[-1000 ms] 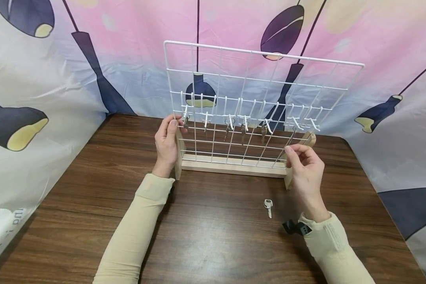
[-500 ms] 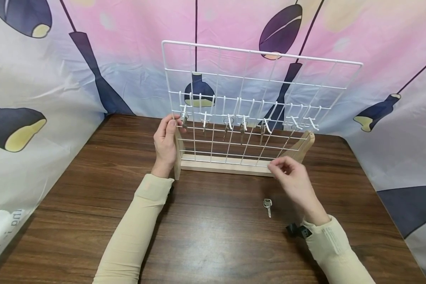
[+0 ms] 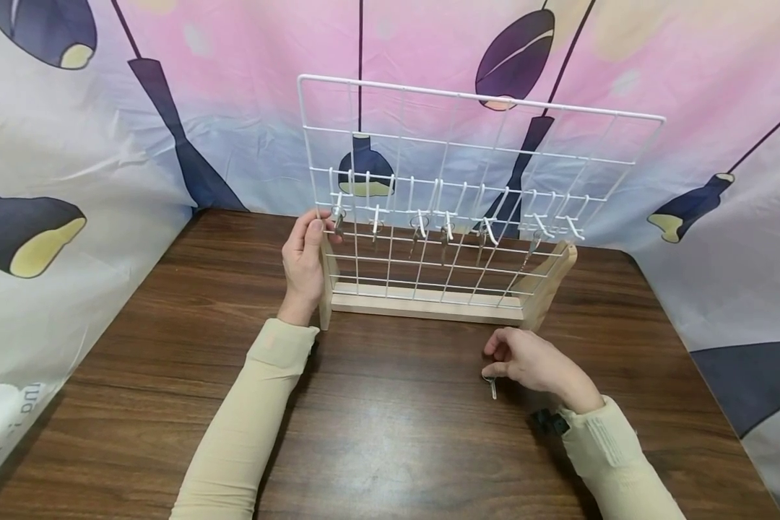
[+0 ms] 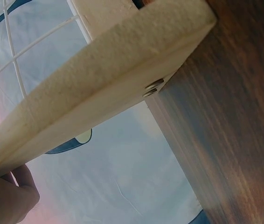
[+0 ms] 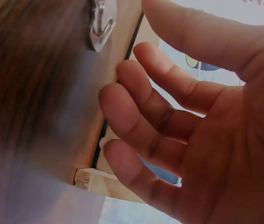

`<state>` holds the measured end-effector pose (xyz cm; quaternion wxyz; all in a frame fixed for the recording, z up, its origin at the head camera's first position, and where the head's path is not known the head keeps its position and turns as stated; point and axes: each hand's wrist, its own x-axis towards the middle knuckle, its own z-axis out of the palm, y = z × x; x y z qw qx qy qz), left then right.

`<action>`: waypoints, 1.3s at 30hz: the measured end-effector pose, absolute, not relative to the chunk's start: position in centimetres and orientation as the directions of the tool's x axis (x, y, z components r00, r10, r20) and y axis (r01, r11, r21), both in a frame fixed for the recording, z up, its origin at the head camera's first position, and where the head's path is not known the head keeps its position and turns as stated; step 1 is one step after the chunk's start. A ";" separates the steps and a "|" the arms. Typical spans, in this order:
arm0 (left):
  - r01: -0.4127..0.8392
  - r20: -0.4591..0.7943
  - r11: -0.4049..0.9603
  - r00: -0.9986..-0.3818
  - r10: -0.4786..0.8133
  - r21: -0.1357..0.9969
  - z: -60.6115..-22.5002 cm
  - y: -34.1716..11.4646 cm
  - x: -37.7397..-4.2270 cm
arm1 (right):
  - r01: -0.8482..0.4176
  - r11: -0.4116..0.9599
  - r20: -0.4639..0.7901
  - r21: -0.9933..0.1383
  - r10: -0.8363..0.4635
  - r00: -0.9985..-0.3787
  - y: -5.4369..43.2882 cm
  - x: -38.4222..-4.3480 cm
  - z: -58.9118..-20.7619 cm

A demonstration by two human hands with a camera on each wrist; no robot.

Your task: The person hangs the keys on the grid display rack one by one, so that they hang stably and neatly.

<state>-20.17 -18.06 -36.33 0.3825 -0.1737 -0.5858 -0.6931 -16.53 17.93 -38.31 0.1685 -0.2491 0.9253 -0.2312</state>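
My left hand (image 3: 304,260) grips the top of the left wooden upright (image 4: 99,88) of a stand that carries a white wire grid (image 3: 455,93). On the table in front, a silver key (image 5: 103,25) lies flat, and my right hand (image 3: 536,365) hovers over it. In the head view the thumb covers the key's head; the right wrist view shows a gap between the loosely bent fingers (image 5: 118,107) and the key. Several keys hang from white hooks on the grid, among them one key (image 3: 533,249) near the right end.
The rightmost hook (image 3: 573,227) bears no key that I can see. A wooden base bar (image 3: 422,309) joins the two uprights, the right upright (image 3: 551,285) standing behind my right hand. Patterned cloth (image 3: 247,144) hangs behind the brown table (image 3: 364,462).
My right hand has left the area beside the right-hand hanging key and come down toward the table, over the loose key. The left hand stays on the upright.
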 end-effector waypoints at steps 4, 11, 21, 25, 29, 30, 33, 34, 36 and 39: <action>0.734 0.690 -0.019 -0.646 -0.327 0.679 -36.4 -18.1 -20.2 | -0.367 0.793 -0.237 -0.486 -0.524 -0.818 17.9 -16.6 -38.5; 0.737 0.684 -0.049 -0.648 -0.336 0.674 -36.4 -18.0 -20.2 | -0.389 0.809 -0.237 -0.440 -0.522 -0.819 17.9 -16.7 -39.0; 0.735 0.681 -0.056 -0.651 -0.335 0.676 -36.2 -17.9 -20.1 | -0.393 0.805 -0.241 -0.445 -0.530 -0.813 17.8 -16.8 -39.1; 0.738 0.687 -0.048 -0.648 -0.328 0.673 -36.2 -17.9 -20.2 | -0.381 0.818 -0.264 -0.431 -0.518 -0.814 17.7 -16.8 -38.9; 0.739 0.686 -0.047 -0.646 -0.333 0.673 -36.3 -18.0 -20.2 | -0.395 0.822 -0.273 -0.410 -0.524 -0.807 17.6 -16.7 -38.8; 0.738 0.685 -0.048 -0.647 -0.335 0.673 -36.3 -18.0 -20.2 | -0.398 0.822 -0.272 -0.407 -0.526 -0.806 17.6 -16.7 -38.8; 0.737 0.684 -0.047 -0.648 -0.335 0.674 -36.3 -18.0 -20.2 | -0.403 0.817 -0.270 -0.414 -0.533 -0.802 17.6 -16.7 -38.8; 0.737 0.684 -0.046 -0.648 -0.335 0.675 -36.3 -18.0 -20.2 | -0.403 0.815 -0.269 -0.418 -0.534 -0.801 17.6 -16.7 -38.9; 0.735 0.684 -0.042 -0.649 -0.332 0.677 -36.3 -18.0 -20.2 | -0.402 0.811 -0.267 -0.425 -0.537 -0.800 17.6 -16.7 -38.9; 0.732 0.684 -0.032 -0.651 -0.329 0.681 -36.3 -18.1 -20.2 | -0.402 0.803 -0.263 -0.441 -0.544 -0.797 17.6 -16.7 -39.1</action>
